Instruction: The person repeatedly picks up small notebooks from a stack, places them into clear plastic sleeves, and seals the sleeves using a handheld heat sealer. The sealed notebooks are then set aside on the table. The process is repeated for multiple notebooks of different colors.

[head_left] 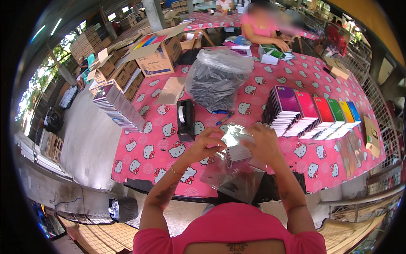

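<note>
A small stack of spiral notebooks (238, 153) lies at the near edge of the table, with shiny clear plastic wrap (234, 134) over its top. My left hand (206, 144) is at the left side of the stack, thumb and fingers curled in a pinch on the plastic's edge. On the other side, my right hand (263, 143) has its fingers bent against the plastic and the stack; its fingertips are partly hidden. A loose clear plastic sheet (230, 180) spreads below the stack toward me. Just left of my hands stands a black tape dispenser (185, 122).
Notebook stacks in several colours (292, 112) line the right side; another notebook stack (118, 108) is at the left edge. A plastic bag (218, 78) of dark items and pens (224, 116) lie ahead. An open carton (158, 55) sits far left. Across the table, a person (259, 27) works.
</note>
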Tool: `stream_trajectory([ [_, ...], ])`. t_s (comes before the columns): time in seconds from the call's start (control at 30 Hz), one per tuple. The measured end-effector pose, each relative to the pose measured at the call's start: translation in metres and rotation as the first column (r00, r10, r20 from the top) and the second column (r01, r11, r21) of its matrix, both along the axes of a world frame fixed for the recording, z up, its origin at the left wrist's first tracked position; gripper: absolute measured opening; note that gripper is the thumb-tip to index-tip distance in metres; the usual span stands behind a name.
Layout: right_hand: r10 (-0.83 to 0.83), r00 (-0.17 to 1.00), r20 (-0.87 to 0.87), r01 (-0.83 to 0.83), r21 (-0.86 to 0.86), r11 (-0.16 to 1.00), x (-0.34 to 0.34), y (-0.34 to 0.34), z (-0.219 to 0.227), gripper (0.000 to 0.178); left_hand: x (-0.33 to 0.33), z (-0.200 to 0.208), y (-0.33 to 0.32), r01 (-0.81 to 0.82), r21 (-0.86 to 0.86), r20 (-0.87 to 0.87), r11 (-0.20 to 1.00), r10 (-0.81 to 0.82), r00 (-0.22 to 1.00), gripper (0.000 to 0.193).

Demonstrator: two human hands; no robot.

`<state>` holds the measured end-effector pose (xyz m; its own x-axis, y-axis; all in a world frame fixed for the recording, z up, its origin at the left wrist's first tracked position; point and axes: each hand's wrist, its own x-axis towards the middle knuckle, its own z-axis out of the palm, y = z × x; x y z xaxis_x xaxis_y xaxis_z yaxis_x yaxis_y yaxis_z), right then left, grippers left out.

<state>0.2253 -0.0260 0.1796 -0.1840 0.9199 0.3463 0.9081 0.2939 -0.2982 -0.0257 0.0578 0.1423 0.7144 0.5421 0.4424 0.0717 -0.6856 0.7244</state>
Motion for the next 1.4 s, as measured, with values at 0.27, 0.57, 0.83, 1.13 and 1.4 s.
stream_trajectory([
  [0.27, -0.072, 0.160, -0.984, -0.082, -0.086, 0.993, 0.063, -0.003, -0.092, 0.034, 0.028, -0.019, -0.001, 0.005, 0.082, -0.040, 0.997, -0.002, 0.999, 0.022],
  [0.57, 0.325, 0.908, -0.265, -0.343, -0.025, 0.939, 0.033, -0.032, -0.108, 0.054, 0.066, -0.033, -0.005, -0.086, 0.354, -0.122, 0.931, 0.138, 0.983, 0.029],
  [0.83, 0.001, 0.184, -0.983, -0.452, -0.083, 0.888, 0.040, -0.005, -0.139, 0.045, 0.058, -0.079, -0.010, -0.225, -0.415, 0.012, 0.882, 0.253, 0.967, 0.075],
  [1.13, 0.161, 0.400, -0.902, -0.548, -0.095, 0.831, 0.035, 0.020, -0.119, 0.040, 0.044, -0.058, -0.045, -0.264, -0.018, -0.254, 0.964, 0.251, 0.934, 0.054],
  [1.4, 0.488, 0.776, -0.401, -0.486, 0.113, 0.866, 0.041, -0.009, -0.108, 0.039, 0.047, -0.034, -0.073, -0.208, 0.425, -0.172, 0.881, 0.305, 0.937, 0.043],
])
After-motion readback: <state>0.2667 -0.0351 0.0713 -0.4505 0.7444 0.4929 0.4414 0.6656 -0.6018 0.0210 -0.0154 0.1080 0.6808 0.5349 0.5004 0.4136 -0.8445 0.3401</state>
